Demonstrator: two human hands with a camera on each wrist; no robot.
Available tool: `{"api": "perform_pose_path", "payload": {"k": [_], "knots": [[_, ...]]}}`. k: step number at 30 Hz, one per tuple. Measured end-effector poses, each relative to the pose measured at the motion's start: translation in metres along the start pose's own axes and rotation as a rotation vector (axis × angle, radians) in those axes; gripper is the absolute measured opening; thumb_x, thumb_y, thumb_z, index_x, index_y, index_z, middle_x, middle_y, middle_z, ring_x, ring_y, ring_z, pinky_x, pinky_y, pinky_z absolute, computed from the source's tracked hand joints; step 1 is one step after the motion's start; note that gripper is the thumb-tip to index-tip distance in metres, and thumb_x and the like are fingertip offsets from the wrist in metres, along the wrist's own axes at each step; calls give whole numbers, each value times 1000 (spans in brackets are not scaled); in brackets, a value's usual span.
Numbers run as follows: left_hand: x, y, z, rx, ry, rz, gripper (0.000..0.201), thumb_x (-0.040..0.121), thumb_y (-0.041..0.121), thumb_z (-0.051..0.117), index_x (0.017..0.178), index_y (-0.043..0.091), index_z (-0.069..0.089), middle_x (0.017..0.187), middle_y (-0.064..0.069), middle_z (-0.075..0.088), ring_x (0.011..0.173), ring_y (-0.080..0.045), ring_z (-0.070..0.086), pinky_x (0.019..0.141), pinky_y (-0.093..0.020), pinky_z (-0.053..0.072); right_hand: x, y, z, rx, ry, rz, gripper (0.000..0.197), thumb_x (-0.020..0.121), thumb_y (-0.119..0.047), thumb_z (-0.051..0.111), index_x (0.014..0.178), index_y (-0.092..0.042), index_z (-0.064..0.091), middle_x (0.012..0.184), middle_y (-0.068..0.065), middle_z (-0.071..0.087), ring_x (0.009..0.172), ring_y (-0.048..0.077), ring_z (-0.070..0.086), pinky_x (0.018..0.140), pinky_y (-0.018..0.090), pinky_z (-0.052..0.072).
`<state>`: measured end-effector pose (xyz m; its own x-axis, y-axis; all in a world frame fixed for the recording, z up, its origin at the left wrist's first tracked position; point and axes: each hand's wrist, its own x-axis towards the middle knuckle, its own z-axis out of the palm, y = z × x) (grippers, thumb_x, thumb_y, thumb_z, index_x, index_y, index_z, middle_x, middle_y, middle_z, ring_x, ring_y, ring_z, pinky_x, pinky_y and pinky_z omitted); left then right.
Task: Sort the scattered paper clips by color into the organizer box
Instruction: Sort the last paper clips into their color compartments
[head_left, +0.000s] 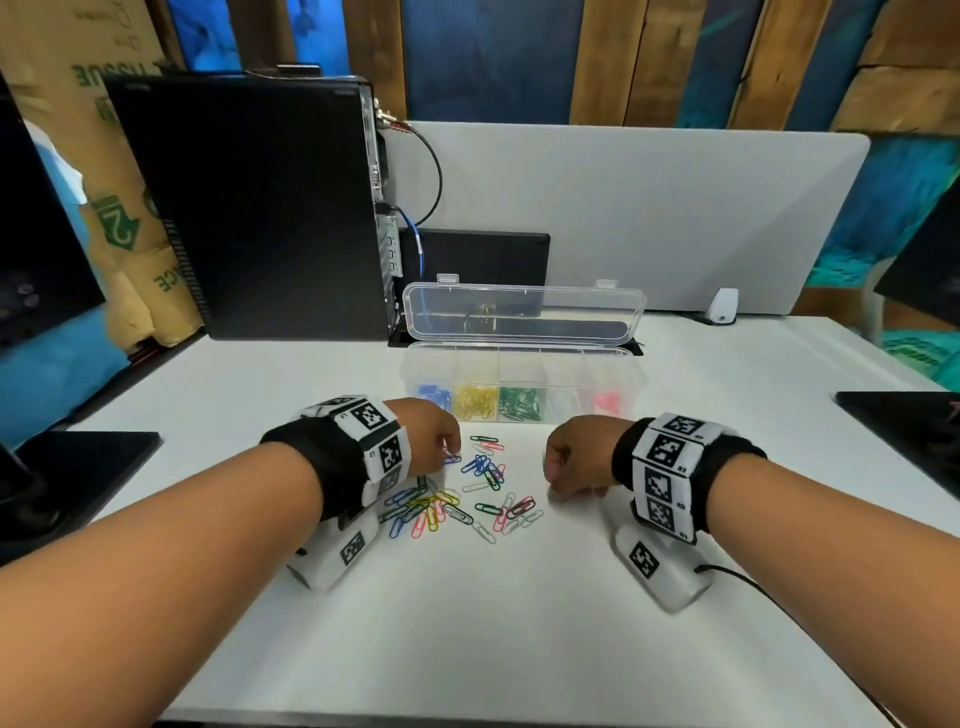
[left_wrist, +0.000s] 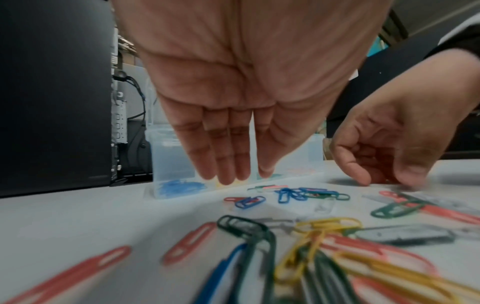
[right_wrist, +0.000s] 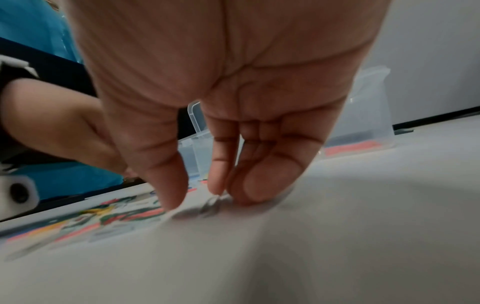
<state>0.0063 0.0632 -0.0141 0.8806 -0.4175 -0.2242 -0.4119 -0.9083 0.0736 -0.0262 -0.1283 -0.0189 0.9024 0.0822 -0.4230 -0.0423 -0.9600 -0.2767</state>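
Note:
The clear organizer box (head_left: 631, 374) stands with its lid up and holds blue, yellow, green, white and pink clips in separate compartments. Scattered paper clips (head_left: 467, 493) of mixed colours lie between my hands. My left hand (head_left: 451, 451) hovers at the pile's far left with straight fingers (left_wrist: 228, 176) pointing down and holding nothing. A blue clip (left_wrist: 249, 202) lies just below them. My right hand (head_left: 563, 488) sits at the pile's right edge, fingertips on the table. Its thumb (right_wrist: 172, 195) and forefinger pinch a pale clip (right_wrist: 207, 206), which is blurred.
A black computer tower (head_left: 249, 208) stands at the back left beside the box, with cables behind it. A grey divider panel (head_left: 649, 208) closes the far edge. Dark pads lie at the left (head_left: 78, 467) and right (head_left: 904, 415) table edges.

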Motion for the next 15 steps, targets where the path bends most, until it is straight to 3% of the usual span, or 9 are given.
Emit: {"api": "perform_pose_path", "payload": {"k": [5,10,15], "knots": [[17,11,-1,55,-24,84,41,91,13,51,130,26,54,135,5,54,122,-14,52,95,-20,40,-1,-4,9,-25,15,-30,12,79,-19,70,86,-19,60,83,-3,60,57,9,52,58,19,46],[29,25,-8,121,-49,101,46,89,3,51,130,21,56,136,1,54,123,-18,51,96,-22,41,0,-6,10,-40,29,-59,12,81,-10,64,89,-19,60,72,-9,54,55,3,46,58,16,44],[39,36,-5,183,-56,133,35,93,13,52,128,16,58,132,-1,57,121,-20,52,94,-22,41,0,-6,10,-58,31,-70,25,82,-10,64,106,-14,67,71,-13,49,58,2,44,55,14,38]]}}
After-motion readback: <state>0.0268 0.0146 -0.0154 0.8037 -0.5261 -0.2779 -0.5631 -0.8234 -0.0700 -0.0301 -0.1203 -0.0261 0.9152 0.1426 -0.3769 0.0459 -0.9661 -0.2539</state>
